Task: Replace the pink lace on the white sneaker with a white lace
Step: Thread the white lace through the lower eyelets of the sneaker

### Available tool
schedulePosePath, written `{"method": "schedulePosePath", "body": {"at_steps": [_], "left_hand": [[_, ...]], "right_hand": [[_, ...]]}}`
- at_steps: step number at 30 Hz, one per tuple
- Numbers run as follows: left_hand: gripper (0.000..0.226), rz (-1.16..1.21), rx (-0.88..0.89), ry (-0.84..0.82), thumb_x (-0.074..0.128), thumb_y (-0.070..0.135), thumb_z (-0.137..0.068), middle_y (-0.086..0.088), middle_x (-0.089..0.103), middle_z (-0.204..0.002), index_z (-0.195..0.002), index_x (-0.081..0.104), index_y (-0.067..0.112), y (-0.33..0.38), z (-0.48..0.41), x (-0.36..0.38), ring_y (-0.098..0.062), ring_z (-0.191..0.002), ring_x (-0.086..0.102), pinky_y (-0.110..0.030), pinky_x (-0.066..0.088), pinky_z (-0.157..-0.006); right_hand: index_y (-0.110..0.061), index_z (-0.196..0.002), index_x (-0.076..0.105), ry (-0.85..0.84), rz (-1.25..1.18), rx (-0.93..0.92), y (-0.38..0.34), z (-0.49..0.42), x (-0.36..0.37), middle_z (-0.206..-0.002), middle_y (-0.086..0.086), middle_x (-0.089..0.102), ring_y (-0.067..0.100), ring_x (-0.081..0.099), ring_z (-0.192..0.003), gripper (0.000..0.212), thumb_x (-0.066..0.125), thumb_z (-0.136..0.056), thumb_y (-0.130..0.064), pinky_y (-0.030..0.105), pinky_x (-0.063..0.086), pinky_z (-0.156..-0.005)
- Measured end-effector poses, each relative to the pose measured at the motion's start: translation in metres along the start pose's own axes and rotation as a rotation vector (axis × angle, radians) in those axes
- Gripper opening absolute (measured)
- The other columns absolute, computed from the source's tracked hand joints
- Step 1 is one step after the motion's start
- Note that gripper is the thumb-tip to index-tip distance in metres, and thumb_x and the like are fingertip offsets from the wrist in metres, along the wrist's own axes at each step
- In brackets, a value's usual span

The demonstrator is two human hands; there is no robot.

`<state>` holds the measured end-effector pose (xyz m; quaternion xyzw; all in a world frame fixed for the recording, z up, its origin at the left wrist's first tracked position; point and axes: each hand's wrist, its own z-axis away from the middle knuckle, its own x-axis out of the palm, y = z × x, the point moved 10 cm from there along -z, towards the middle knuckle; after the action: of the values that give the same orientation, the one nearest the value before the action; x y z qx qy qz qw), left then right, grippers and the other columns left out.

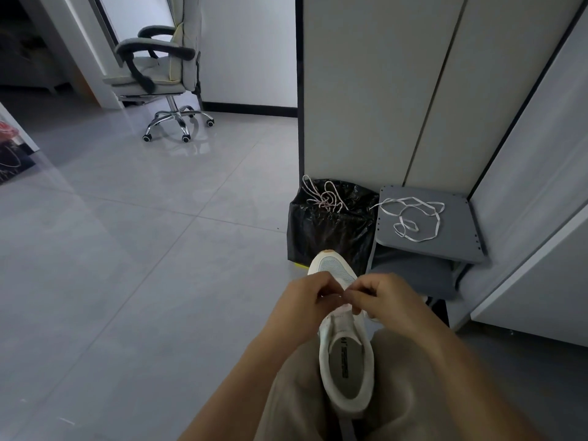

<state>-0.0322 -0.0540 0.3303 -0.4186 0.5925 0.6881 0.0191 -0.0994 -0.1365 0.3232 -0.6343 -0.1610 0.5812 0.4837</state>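
With white sneaker [346,370] on the lap [292,396] and left hand [305,300] and right hand [385,297] pinching what seems pink lace [343,309] at its top eyelets, ease out row by row, then fetch white lace [413,218] from beyond its toe.

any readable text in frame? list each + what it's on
Nothing legible.
Insole of the sneaker: lines of dark print, too blurred to read.
Poster at the left edge: pale marks, too blurred to read.
Elsewhere: no text visible.
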Motion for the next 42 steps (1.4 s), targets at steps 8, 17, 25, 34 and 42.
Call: {"method": "schedulePosePath", "body": {"at_steps": [8,17,25,34,42], "left_hand": [[0.007,0.046,-0.221,0.11,0.066,0.013,-0.082,0.011,0.053,-0.083,-0.078,0.068,0.018,-0.036,0.013,0.022,-0.005,-0.079,0.055,-0.02,0.047,-0.076],[0.011,-0.088,-0.146,0.202,0.059,0.018,-0.088,0.015,0.042,-0.08,-0.084,0.068,0.013,-0.026,0.022,0.039,-0.012,-0.08,0.054,-0.021,0.041,-0.066],[0.006,0.056,-0.178,0.201,0.064,0.014,-0.085,0.021,0.045,-0.081,-0.08,0.067,0.016,-0.028,0.017,0.043,-0.008,-0.084,0.056,-0.023,0.05,-0.08],[0.016,-0.187,0.005,0.134,0.055,0.016,-0.091,0.003,0.056,-0.093,-0.09,0.068,0.007,-0.008,0.007,0.039,-0.014,-0.086,0.055,-0.008,0.033,-0.064],[0.017,-0.189,-0.041,0.118,0.053,0.015,-0.091,0.002,0.059,-0.097,-0.091,0.068,0.008,-0.014,0.004,0.042,-0.015,-0.089,0.055,-0.016,0.04,-0.073]], "right_hand": [[-0.026,-0.087,0.056,0.047,0.167,0.241,0.053,0.013,0.017,-0.083,-0.015,0.058,0.002,0.056,-0.078,0.019,0.061,-0.084,-0.044,0.024,0.047,-0.072],[-0.022,-0.072,0.067,0.106,-0.114,0.251,0.066,0.022,0.003,-0.08,-0.01,0.067,0.002,0.061,-0.077,0.014,0.066,-0.083,-0.013,0.013,0.044,-0.067],[-0.018,-0.074,0.072,0.143,-0.286,0.222,0.075,0.025,0.003,-0.079,-0.009,0.071,-0.003,0.062,-0.069,0.012,0.068,-0.081,-0.009,0.012,0.044,-0.067],[-0.031,-0.074,0.065,0.186,-0.14,0.127,0.064,0.026,0.001,-0.078,-0.016,0.066,-0.01,0.06,-0.07,0.022,0.067,-0.083,-0.01,0.006,0.042,-0.064],[-0.024,-0.073,0.067,0.233,-0.016,0.088,0.06,0.029,-0.002,-0.072,-0.007,0.067,0.003,0.061,-0.07,0.019,0.058,-0.09,-0.02,0.012,0.041,-0.061]]}}
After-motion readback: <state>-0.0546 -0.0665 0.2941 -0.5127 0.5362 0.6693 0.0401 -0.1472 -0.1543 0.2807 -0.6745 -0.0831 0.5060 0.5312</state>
